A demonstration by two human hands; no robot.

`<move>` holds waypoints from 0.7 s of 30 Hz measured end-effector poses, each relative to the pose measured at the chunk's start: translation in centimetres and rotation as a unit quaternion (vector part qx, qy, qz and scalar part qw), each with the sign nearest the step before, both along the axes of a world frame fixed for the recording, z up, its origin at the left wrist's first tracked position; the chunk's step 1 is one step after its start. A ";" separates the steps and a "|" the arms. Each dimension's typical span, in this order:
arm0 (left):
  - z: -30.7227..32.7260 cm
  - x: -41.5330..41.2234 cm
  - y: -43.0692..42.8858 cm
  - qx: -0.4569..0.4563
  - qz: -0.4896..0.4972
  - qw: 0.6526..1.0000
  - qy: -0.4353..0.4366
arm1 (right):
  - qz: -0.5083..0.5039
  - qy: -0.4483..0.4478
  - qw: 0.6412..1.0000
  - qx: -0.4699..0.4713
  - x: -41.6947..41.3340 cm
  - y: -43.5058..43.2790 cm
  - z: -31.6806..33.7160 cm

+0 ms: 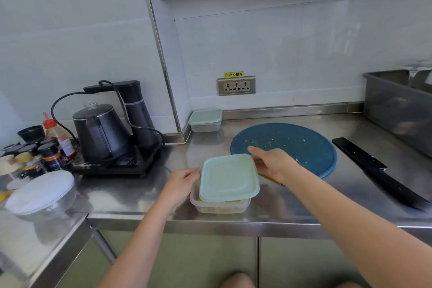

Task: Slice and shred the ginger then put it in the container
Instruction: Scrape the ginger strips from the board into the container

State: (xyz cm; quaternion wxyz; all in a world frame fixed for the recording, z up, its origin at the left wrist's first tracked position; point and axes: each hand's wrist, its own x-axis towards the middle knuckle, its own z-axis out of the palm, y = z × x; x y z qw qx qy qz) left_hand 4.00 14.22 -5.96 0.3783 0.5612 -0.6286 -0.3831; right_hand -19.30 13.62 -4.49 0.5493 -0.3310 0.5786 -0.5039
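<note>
Up front on the steel table, the container of ginger is gripped by the left hand; its lid, askew on top, is pinched by the right hand. Cutting board and knife are seen rightward, tiled wall behind.

A small yellow sticker on the far wall, just above the triple wall socket, reads "小心触电". Labels on the spice jars at the left are too blurred to read.
</note>
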 end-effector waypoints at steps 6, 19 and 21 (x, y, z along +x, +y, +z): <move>0.3 -0.3 0.0 0.025 0.031 0.999 -0.022 | 0.019 0.305 0.950 -0.063 1.4 0.8 -1.1; 0.8 -0.6 -1.2 0.041 0.013 0.980 -0.195 | 0.050 0.367 0.929 -0.015 2.8 0.7 -0.5; 0.7 -1.0 -1.1 0.044 0.015 0.978 -0.204 | 0.053 0.385 0.921 -0.010 3.1 0.9 -0.5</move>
